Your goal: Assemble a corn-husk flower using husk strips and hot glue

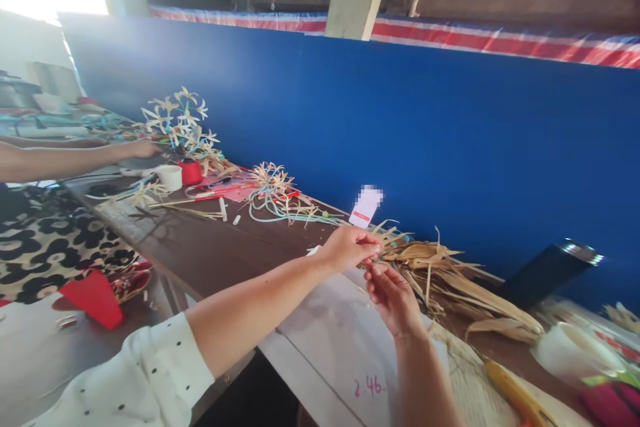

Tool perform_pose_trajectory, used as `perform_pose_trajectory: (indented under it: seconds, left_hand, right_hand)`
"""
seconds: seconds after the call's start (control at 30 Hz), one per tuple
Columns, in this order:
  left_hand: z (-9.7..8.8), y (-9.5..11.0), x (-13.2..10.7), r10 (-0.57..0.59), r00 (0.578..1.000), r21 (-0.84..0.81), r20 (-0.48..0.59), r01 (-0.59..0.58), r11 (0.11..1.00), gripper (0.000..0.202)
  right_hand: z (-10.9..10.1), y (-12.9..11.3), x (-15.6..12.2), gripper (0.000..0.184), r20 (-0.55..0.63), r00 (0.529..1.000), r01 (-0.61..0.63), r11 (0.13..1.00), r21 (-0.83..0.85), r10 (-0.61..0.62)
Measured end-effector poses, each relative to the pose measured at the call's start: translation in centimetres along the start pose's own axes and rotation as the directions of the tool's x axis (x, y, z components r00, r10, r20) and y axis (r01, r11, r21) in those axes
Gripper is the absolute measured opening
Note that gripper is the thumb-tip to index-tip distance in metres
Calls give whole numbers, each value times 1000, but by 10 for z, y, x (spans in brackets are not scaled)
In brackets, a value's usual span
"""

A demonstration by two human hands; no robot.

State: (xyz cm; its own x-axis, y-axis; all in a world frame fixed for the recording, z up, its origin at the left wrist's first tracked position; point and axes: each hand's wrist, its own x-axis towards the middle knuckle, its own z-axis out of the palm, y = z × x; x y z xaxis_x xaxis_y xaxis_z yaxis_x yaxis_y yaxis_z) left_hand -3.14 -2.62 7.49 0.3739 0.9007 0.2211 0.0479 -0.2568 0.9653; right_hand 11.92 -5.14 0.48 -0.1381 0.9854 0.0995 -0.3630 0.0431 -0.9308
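Brown-topped bench (240,247), bearing one heap of long, tan dried husk strips (435,257); just beside the heap, left hand (350,247) and right hand (393,293), fingertips pinched, anything between them too small to tell from here; leftward of it, cream-petalled flowers (273,177) with pale-blue stems.
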Motion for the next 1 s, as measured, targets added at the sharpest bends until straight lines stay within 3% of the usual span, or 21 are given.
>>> perform_pose_trajectory:
  seconds: [0.1,0.27,0.47,0.67,1.0]
  left_hand:
    - [-8,-14,-6,84,991,175,-99,-66,982,25]
    - [-2,-37,-13,101,974,197,-202,-60,978,28]
    - [26,-65,-10,313,879,310,-359,-204,929,29]
    - [27,-81,-15,402,855,407,-328,-256,877,32]
    - [23,-83,-16,352,863,393,-363,-201,897,43]
  right_hand:
    - [-6,1,6,23,-118,992,38,999,16,-36]
    - [-9,2,11,26,-236,969,93,993,77,-73]
    - [-9,7,10,32,-152,988,11,1000,7,-10]
    - [-11,13,13,20,-187,982,-4,984,-179,-31]
    - [-3,14,14,22,-224,974,-15,999,44,24]
